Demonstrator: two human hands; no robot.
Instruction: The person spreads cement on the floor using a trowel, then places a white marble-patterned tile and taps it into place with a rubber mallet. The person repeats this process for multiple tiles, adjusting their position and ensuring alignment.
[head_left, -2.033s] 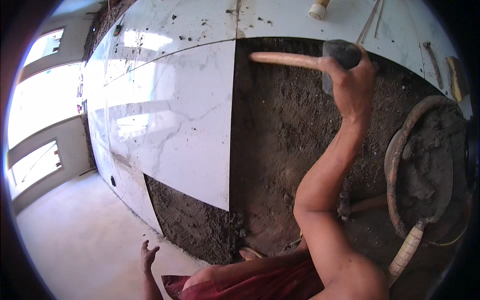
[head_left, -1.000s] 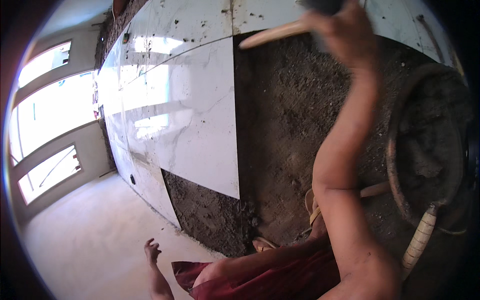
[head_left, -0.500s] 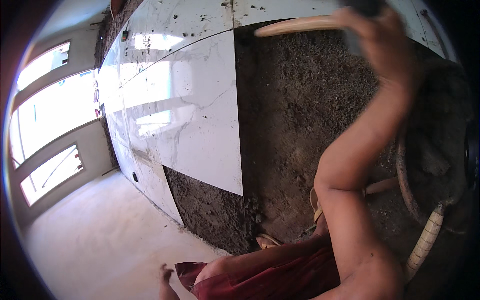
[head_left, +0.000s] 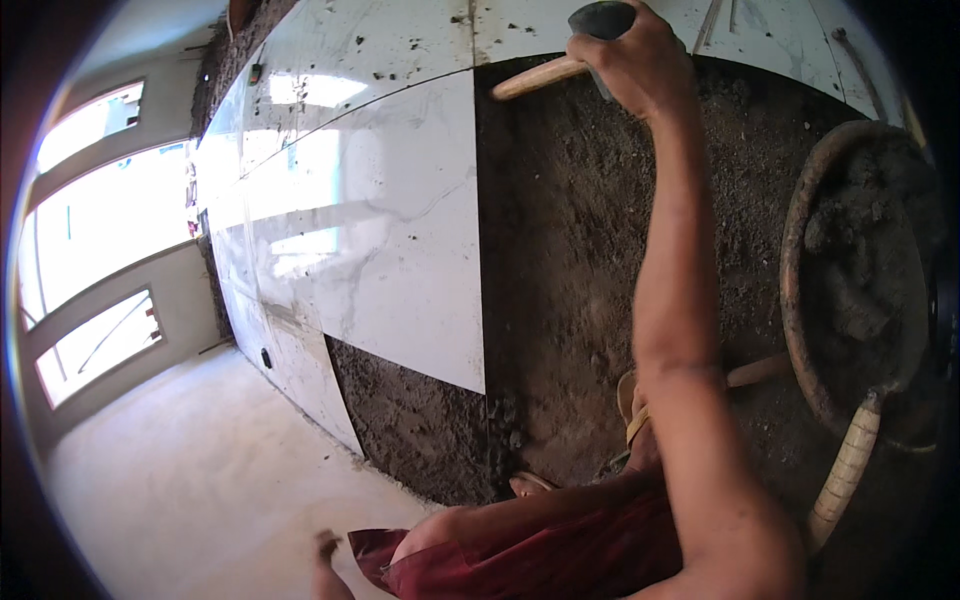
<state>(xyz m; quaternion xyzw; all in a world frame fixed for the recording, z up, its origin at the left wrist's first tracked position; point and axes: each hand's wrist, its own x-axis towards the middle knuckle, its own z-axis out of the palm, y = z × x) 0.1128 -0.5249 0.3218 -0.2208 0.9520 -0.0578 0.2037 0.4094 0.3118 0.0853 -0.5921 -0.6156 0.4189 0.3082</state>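
Observation:
My right hand [head_left: 635, 65] grips the dark head of a mallet [head_left: 600, 22], its wooden handle [head_left: 530, 78] pointing left over the top edge of a dark mortar bed [head_left: 560, 220], beside white marble-look tiles [head_left: 380, 260]. My left hand [head_left: 326, 547] is low at the left, over the pale floor [head_left: 160, 470] beside my red-clothed legs; motion blurs its fingers. A round pan of wet mortar [head_left: 797, 250] lies to the right of my right arm, with a tool's pale ridged handle [head_left: 840, 475] at its lower edge.
Another wooden handle [head_left: 750, 372] lies beside the pan. A thin rod [head_left: 860, 70] rests on tiles at the upper right. A small dark object [head_left: 266, 358] sits on the lower-left tiles. Bright window openings [head_left: 95, 355] are in the wall at the left.
My right hand rose with the mallet, swung right, and has now moved back left along the bed's top edge. My left hand has shifted slightly right and down, becoming blurred.

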